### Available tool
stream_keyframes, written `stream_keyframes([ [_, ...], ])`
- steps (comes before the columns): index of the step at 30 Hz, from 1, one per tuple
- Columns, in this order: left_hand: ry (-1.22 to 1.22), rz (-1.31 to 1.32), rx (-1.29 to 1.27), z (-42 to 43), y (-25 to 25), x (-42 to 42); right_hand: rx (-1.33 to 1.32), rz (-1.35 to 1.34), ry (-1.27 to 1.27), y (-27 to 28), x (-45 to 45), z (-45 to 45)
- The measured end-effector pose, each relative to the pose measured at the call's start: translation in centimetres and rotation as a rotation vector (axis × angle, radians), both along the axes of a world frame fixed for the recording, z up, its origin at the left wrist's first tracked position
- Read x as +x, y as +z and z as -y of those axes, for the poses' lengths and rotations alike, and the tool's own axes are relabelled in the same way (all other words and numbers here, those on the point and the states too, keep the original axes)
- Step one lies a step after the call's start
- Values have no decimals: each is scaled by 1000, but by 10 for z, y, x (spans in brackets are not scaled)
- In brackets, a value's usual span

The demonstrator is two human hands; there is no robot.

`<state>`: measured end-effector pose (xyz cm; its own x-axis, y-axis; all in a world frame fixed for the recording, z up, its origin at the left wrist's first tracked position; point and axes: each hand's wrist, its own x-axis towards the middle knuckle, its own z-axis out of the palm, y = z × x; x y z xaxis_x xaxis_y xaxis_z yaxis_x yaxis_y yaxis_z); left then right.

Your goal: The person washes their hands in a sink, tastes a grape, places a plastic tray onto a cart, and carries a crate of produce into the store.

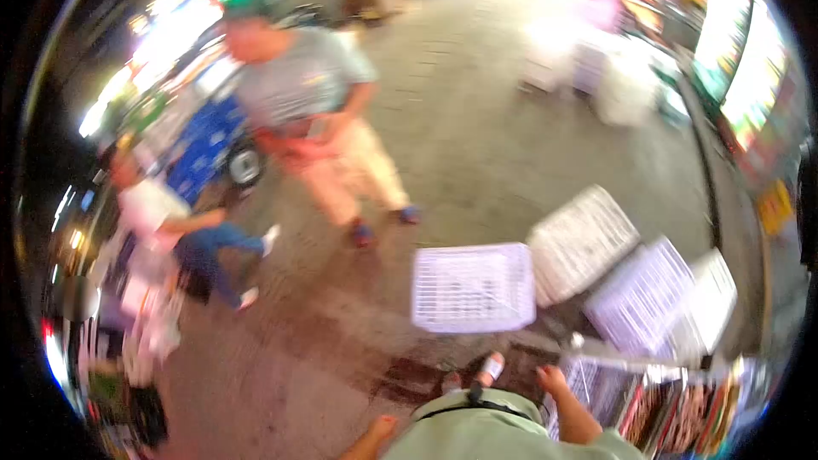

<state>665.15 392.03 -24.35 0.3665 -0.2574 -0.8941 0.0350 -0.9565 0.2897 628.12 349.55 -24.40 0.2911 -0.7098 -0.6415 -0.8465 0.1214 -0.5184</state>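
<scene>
My left hand (383, 427) hangs low beside my body at the bottom of the view, with nothing visible in it. On the other side, my right hand (550, 378) is held out just left of a purple plastic crate (588, 388); I cannot tell if it touches the crate. Blur smears the fingers of both hands. On the ground ahead of my feet sits a pale purple basket crate (473, 288). A white crate (583, 243) lies tilted right of it, followed by another purple crate (641, 296) and a white one (709, 300).
A person in a grey shirt (298, 77) stands ahead on the left. Another person (162, 213) sits at far left, near a blue vehicle (204, 149). Goods in a rack (682, 413) stand at my right. White bags or containers (626, 89) are farther back near lit cabinets (754, 60).
</scene>
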Motion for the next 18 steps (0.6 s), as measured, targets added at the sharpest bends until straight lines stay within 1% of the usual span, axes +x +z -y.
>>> stream_keyframes([
  [1,63,18,-39,9,15,5,-190,153,-36,-13,1,-3],
  [2,139,39,-79,18,28,9,-102,183,-140,-56,-7,-1],
  [3,65,24,-67,33,41,12,-82,169,-216,-78,-14,-1],
  [5,-91,246,-246,76,88,10,-97,144,-267,-52,-16,-6],
  [6,-141,238,-230,113,88,18,-62,90,-271,-44,-22,0],
  [7,67,147,-298,128,90,17,-24,38,-246,-14,-25,2],
  [8,279,55,-366,138,91,12,150,-29,-290,25,-27,11],
  [9,256,51,-364,148,98,10,153,-27,-313,9,-39,3],
  [11,136,168,-441,184,109,8,30,-124,-287,-39,-68,-7],
  [12,79,149,-396,194,108,11,47,-148,-331,-44,-77,-9],
  [13,50,144,-411,200,108,20,37,-144,-363,-52,-85,-14],
  [15,-331,316,-335,204,108,33,-2,-174,-393,-68,-104,-24],
  [16,-251,276,-330,202,103,38,23,-192,-482,-62,-106,-27],
  [17,-179,236,-327,198,99,48,-1,-176,-517,-70,-110,-34],
  [18,-434,227,-421,190,93,69,-17,-171,-515,-81,-113,-42],
])
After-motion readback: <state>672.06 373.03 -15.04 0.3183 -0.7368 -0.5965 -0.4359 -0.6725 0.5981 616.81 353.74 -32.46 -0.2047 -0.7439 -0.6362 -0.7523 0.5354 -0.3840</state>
